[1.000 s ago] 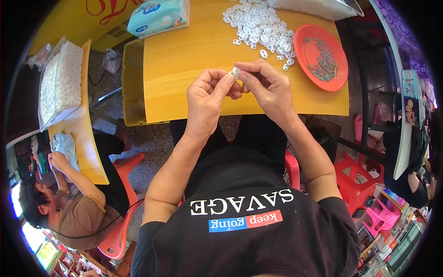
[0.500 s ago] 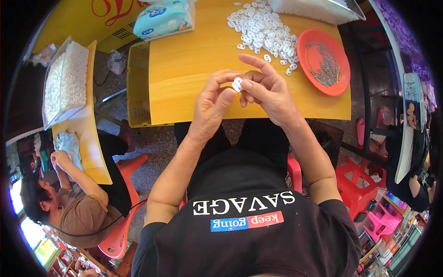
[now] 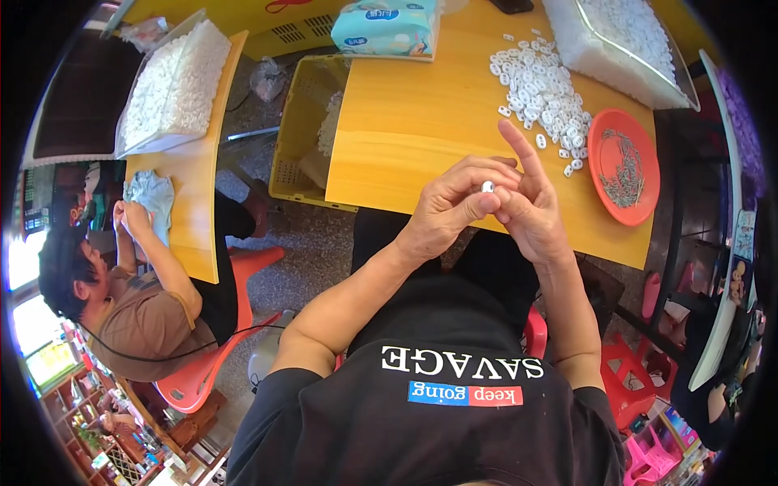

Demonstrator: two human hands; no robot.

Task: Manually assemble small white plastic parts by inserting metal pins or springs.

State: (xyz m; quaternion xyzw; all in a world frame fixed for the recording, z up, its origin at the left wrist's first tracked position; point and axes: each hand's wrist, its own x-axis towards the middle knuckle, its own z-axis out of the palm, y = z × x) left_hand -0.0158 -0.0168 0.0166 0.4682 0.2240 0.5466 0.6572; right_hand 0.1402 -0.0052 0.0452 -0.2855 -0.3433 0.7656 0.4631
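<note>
Above the table's near edge, my two hands meet around a small white oval plastic piece [image 3: 488,187]. My left hand [image 3: 442,211] is closed on it, thumb and curled fingers pressing from the left. From the other side, my right hand [image 3: 536,223] pinches close against it, thumb and fingertips together and one finger pointing up and away. The fingers cover most of the piece, and whether a metal pin is with it I cannot make out. Beyond my hands lies a pile of similar two-holed white pieces [image 3: 543,93]. Right of the pile, a red plate [image 3: 606,198] holds many thin metal pins [image 3: 626,174].
A clear bin of white pieces [image 3: 620,53] stands at the table's far right, a blue tissue pack [image 3: 385,31] at its far left. Beside the table sits a yellow crate [image 3: 296,138]. At a second table with another full bin [image 3: 178,85], a person [image 3: 142,324] handles light-blue cloth.
The view has swung, so the table sits further right and lower. My hands have drawn closer together, and the left fingers now curl over the white piece, which shows less.
</note>
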